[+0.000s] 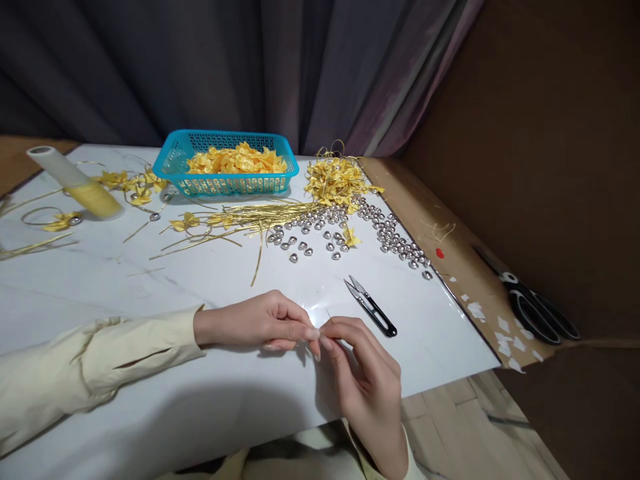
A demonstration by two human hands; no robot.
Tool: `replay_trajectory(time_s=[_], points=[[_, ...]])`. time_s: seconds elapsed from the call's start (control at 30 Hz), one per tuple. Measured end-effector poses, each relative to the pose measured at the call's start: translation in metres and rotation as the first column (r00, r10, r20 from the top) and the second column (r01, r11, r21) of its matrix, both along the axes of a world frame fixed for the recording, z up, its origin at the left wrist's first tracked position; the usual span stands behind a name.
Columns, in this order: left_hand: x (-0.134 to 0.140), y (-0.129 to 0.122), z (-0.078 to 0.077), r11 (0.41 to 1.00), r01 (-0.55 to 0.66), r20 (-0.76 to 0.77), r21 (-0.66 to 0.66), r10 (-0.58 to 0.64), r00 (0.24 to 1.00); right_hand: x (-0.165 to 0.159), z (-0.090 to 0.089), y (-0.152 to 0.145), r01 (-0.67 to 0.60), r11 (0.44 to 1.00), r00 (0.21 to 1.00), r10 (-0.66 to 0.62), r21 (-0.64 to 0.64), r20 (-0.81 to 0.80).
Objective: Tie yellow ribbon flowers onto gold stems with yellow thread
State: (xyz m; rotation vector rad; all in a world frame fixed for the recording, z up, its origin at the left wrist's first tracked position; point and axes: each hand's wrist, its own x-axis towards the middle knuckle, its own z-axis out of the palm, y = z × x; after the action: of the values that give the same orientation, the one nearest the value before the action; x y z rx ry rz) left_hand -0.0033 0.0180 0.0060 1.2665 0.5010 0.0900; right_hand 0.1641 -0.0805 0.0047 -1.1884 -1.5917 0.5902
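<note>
My left hand (pixel 287 325) and my right hand (pixel 369 373) meet fingertip to fingertip above the front of the white table, both closed in a pinch. A thin needle-like piece (pixel 329 315) sticks up past the right fingers; whether it is a needle, thread or wire end I cannot tell. What the left fingertips pinch is hidden. Just beyond the right hand lie black thread snips (pixel 373 308), blades apart. Farther back are scattered silver beads (pixel 305 250), a bundle of gold cords (pixel 265 215) and a heap of yellow ribbon flowers (pixel 335 180).
A blue basket (pixel 173 183) of yellow petal-like pieces (pixel 240 160) stands at the back. A spool of yellow thread (pixel 95 197) lies leftward near corded flowers (pixel 60 221). Black scissors (pixel 535 310) and white scraps (pixel 503 325) rest on the brown surface at right.
</note>
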Motion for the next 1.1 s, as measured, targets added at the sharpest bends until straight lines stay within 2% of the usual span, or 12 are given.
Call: replay_trajectory(time_s=[0.4, 0.9, 1.1], points=[[-0.001, 0.001, 0.002, 0.999, 0.033, 0.056, -0.033, -0.031, 0.998, 0.001, -0.005, 0.001, 0.007, 1.0, 1.0, -0.007, 0.027, -0.006], [-0.002, 0.0, 0.001, 0.998, -0.051, 0.054, -0.034, 0.053, 0.997, 0.003, -0.005, -0.003, 0.043, 0.999, 0.999, -0.043, 0.023, -0.009], [-0.002, -0.001, -0.001, 0.998, -0.056, 0.049, -0.014, 0.057, 0.997, 0.012, -0.011, -0.01, 0.072, 0.993, 0.991, -0.082, -0.096, -0.106]])
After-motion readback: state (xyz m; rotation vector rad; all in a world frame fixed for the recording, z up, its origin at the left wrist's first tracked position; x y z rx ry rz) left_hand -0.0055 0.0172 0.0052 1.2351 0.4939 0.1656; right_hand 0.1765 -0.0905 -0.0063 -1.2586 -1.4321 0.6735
